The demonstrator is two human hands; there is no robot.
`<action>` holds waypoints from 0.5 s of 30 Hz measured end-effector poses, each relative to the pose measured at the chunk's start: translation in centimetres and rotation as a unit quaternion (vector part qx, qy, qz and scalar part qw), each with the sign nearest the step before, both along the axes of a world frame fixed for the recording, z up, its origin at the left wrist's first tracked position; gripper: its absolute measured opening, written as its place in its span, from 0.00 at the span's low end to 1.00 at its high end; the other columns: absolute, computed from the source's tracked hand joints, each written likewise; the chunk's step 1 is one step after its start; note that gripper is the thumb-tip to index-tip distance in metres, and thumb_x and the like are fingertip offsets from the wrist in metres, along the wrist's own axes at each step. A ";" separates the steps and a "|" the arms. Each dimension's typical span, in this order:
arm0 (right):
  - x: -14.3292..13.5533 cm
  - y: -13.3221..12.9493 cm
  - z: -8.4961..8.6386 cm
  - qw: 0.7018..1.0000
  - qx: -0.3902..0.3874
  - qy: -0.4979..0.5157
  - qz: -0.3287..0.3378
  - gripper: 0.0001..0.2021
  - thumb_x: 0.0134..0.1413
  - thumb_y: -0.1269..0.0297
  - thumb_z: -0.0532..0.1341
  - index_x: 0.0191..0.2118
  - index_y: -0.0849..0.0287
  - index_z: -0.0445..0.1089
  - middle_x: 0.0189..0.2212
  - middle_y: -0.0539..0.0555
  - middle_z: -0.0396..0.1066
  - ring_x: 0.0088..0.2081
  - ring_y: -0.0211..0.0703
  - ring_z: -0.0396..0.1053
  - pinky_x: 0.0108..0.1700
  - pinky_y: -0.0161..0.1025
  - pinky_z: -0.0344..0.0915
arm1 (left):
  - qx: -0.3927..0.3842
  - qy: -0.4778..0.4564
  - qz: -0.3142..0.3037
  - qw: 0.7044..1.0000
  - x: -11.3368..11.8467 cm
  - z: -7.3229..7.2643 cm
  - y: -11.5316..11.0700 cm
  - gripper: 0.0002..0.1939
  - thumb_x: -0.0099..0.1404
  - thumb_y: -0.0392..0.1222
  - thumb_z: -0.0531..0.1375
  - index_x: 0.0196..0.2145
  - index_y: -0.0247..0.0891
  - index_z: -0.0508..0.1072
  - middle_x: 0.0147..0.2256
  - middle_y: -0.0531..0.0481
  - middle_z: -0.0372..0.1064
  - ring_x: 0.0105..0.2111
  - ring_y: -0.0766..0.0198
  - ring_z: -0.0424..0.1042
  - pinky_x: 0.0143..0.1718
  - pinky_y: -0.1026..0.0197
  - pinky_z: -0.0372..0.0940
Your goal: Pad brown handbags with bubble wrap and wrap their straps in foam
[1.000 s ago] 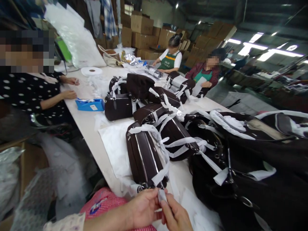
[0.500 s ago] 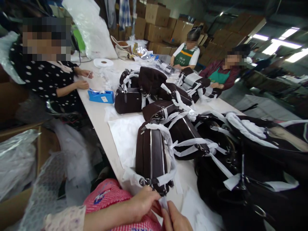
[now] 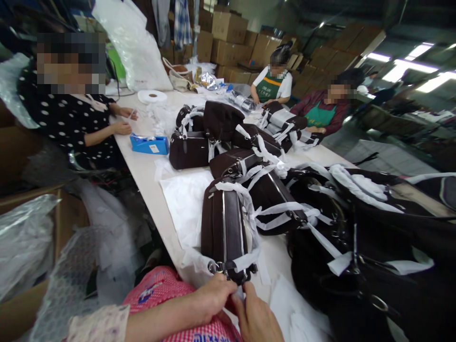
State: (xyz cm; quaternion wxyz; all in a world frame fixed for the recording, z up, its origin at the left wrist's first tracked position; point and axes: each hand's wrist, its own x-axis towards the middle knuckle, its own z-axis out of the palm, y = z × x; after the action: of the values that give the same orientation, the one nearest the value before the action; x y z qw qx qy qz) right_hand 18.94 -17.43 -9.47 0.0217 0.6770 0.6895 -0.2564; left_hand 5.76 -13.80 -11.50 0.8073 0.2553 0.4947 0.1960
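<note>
A dark brown handbag (image 3: 213, 223) with a silver zipper lies lengthwise before me on the table. Its handles are wrapped in white tissue paper (image 3: 245, 262). At the bag's near end, by the metal rings, my left hand (image 3: 213, 297) is closed with its thumb and fingers pinched together. Close on its right, my right hand (image 3: 259, 313) is closed too. Between them shows a bit of a white tissue strip (image 3: 239, 292), which both pinch. The fingertips partly hide it and the strap end there.
More brown bags (image 3: 190, 149) with wrapped handles crowd the white table (image 3: 142, 178), and dark bags (image 3: 327, 285) pile up at right. A blue tape dispenser (image 3: 149, 144) and a white roll (image 3: 152, 97) stand at far left. Several co-workers sit around the table.
My right hand has moved up, closer to the bag's end, and its fingers now point toward the rings. My left hand stays almost in place. The camera view has shifted slightly.
</note>
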 end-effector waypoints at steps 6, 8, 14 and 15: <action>0.9 1.4 1.2 0.996 -0.062 0.055 0.015 0.13 0.67 0.66 0.44 0.44 0.57 0.66 0.28 0.57 0.79 0.30 0.51 0.78 0.27 0.37 0.60 | -0.101 -0.147 0.039 0.983 -0.6 2.7 0.6 0.12 0.39 0.44 0.61 0.22 0.35 0.69 0.24 0.51 0.66 0.27 0.63 0.67 0.30 0.59 0.62; 1.4 1.5 1.5 0.992 -0.066 0.107 0.008 0.15 0.68 0.63 0.43 0.42 0.55 0.66 0.29 0.56 0.79 0.31 0.49 0.77 0.29 0.37 0.62 | -0.112 -0.189 0.047 0.974 -0.8 2.7 0.6 0.10 0.35 0.37 0.59 0.22 0.35 0.68 0.23 0.53 0.65 0.26 0.63 0.66 0.31 0.57 0.63; 1.6 2.2 1.4 0.982 -0.077 0.174 -0.011 0.16 0.67 0.59 0.42 0.36 0.54 0.65 0.33 0.57 0.78 0.36 0.48 0.77 0.32 0.36 0.66 | -0.203 -0.214 0.054 0.954 -0.7 1.2 0.4 0.14 0.42 0.45 0.64 0.26 0.33 0.71 0.26 0.50 0.68 0.26 0.63 0.66 0.32 0.59 0.61; 1.5 2.2 1.5 0.981 -0.083 0.176 -0.010 0.16 0.67 0.59 0.42 0.35 0.54 0.64 0.33 0.57 0.78 0.35 0.48 0.77 0.31 0.36 0.65 | -0.215 -0.208 0.063 0.952 -0.6 1.1 0.3 0.16 0.44 0.47 0.65 0.27 0.33 0.71 0.27 0.50 0.69 0.27 0.63 0.67 0.33 0.59 0.61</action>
State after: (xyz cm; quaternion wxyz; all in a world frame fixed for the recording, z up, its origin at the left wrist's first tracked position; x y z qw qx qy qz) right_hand 20.43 -15.18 -7.98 -0.0464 0.6238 0.6524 -0.4280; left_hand 5.13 -13.51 -10.43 0.9142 -0.0027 0.3611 0.1838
